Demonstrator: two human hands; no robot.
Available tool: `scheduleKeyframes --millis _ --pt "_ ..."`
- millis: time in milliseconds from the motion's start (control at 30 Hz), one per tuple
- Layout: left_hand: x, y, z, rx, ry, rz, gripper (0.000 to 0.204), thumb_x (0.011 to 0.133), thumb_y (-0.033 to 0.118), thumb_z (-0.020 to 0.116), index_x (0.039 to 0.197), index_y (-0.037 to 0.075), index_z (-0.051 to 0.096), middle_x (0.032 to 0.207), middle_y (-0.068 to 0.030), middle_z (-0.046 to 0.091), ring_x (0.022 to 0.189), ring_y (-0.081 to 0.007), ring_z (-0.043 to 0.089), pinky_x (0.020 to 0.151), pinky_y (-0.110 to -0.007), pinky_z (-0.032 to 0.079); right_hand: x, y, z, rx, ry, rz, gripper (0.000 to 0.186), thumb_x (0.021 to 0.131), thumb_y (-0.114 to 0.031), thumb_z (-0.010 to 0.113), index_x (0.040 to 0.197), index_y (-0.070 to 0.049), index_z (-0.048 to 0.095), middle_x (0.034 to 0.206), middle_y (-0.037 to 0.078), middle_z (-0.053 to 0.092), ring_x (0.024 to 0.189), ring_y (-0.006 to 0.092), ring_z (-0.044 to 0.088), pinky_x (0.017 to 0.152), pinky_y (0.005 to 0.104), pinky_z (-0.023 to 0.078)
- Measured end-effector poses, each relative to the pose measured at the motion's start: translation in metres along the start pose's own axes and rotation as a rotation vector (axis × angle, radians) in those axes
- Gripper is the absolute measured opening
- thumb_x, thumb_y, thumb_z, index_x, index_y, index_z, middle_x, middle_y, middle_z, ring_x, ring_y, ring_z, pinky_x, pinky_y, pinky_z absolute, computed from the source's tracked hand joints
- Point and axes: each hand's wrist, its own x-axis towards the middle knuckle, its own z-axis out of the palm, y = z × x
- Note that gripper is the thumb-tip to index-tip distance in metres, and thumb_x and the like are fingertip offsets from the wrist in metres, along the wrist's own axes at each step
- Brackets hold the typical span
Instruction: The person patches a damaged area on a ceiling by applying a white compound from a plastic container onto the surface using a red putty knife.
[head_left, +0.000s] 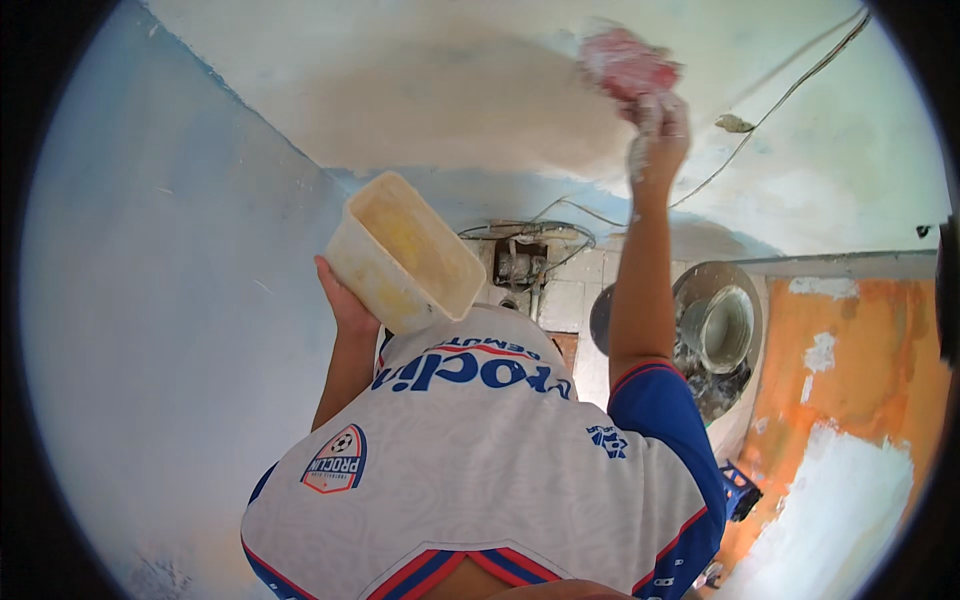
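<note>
My left hand grips the side of a cream rectangular plastic tub in front of my chest, left of the middle. The tub is tilted, and its inside shows yellowish and whitish stains. My right arm reaches far up to the pale wall. At its end my right hand, streaked with white, is closed on a red pad smeared with white. Motion blurs the pad, so I cannot tell whether it is a sponge or a cloth. It is at or close to the patchy white and blue wall surface.
A thin cable runs along the wall on the right. At left stands a blue wall. Below the tub's right side are looped wires and a dark recess. A round metal vessel and an orange surface with white patches lie at right.
</note>
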Motion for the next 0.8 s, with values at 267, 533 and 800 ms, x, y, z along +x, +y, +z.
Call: scheduleKeyframes --millis 267,533,800 --pt "0.026 0.039 -0.030 0.060 0.056 -0.025 0.075 0.102 0.065 0.024 0.149 0.009 0.041 0.148 -0.0115 0.048 0.136 -0.0307 0.047 0.111 -0.046 0.041 -0.038 -0.027 -0.013 -0.086 0.115 -0.024 0.017 0.103 -0.010 0.056 0.116 0.000 0.058 0.098 0.014 0.069 0.080 0.0197 0.070 0.072 0.0314 0.060" --pt "0.048 0.069 -0.030 0.054 0.010 -0.024 0.076 0.102 0.066 0.024 0.148 0.008 0.043 0.148 -0.0108 0.050 0.135 -0.0304 0.048 0.111 -0.044 0.041 -0.032 -0.012 -0.013 0.070 0.352 0.026 0.016 0.103 -0.010 0.056 0.115 0.000 0.055 0.096 0.013 0.068 0.078 0.0183 0.067 0.071 0.0292 0.056" --pt "0.060 0.081 -0.034 0.042 -0.011 -0.084 0.074 0.102 0.063 0.025 0.151 0.009 0.038 0.151 -0.0122 0.045 0.138 -0.0322 0.045 0.113 -0.046 0.039 -0.028 -0.005 0.011 -0.115 0.249 0.029 0.015 0.103 -0.012 0.057 0.114 -0.002 0.058 0.090 0.009 0.068 0.075 0.0158 0.066 0.068 0.0279 0.055"
